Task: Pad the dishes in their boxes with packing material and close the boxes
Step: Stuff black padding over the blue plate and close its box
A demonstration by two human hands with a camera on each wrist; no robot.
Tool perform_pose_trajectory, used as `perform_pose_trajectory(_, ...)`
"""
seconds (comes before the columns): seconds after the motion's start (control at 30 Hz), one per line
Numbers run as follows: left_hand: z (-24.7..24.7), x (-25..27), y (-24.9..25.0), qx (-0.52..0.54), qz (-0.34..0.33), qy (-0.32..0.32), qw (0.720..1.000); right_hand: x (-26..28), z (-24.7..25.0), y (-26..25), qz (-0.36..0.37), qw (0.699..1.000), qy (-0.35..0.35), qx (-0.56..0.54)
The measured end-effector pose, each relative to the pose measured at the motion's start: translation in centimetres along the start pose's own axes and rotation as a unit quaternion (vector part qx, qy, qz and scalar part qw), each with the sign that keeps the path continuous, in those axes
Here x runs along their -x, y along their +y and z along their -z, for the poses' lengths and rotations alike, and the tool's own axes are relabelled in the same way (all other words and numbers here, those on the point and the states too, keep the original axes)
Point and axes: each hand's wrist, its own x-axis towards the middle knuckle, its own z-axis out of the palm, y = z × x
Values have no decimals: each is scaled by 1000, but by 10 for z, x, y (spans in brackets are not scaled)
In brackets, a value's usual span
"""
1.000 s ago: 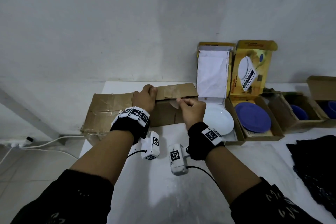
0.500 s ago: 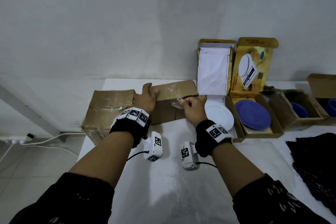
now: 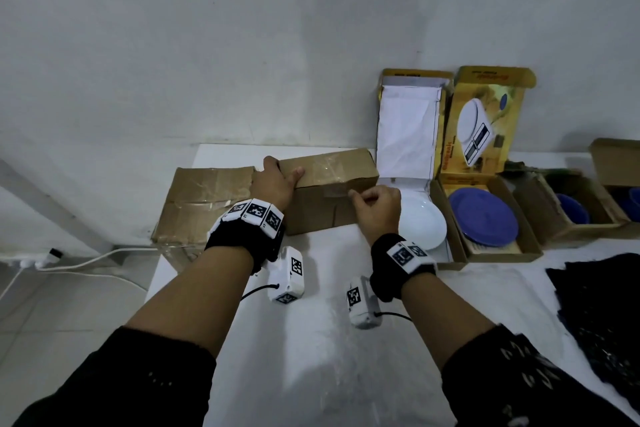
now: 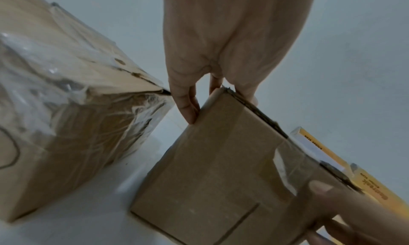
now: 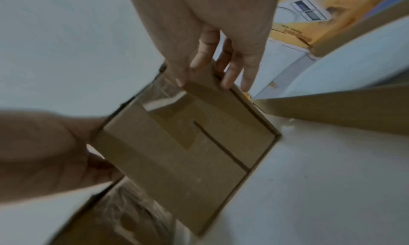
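A white table point(image 3: 311, 340) stands against a bare grey wall, and I am at its near edge. The closed brown box point(image 3: 329, 191) sits toward the back of the table, lid down, clear tape point(image 3: 332, 170) across its top. My left hand point(image 3: 275, 182) grips the box's left end, thumb on the lid and fingers point(image 4: 188, 107) curled round the top corner. My right hand point(image 3: 375, 206) is at the box's front top edge, near its right end; thumb and fingertips point(image 5: 228, 84) pinch the rim of the lid there where the tape folds over.

Left of the box, just beside it, lies a bigger, crumpled carton point(image 3: 204, 201) wrapped in tape. Right of the box, touching it, a yellow box point(image 3: 412, 128) stands open with a white plate point(image 3: 422, 222) inside. Further right a second yellow box point(image 3: 485, 125) holds a blue plate point(image 3: 483, 222), then two open brown boxes point(image 3: 581, 218) with blue dishes. Well right of the box, at the table's near side, lies dark cloth point(image 3: 602, 305).
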Motion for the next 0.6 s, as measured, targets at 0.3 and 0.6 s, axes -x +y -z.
perform_pose_trajectory(0.3,4,-5,1,-1,-19,-25,1000,-13,2,-17,62,997,-22,27)
perform_pose_trajectory(0.6,3,-10,1,-16,-25,-34,999,-18,-1,-9,112,986,-22,123)
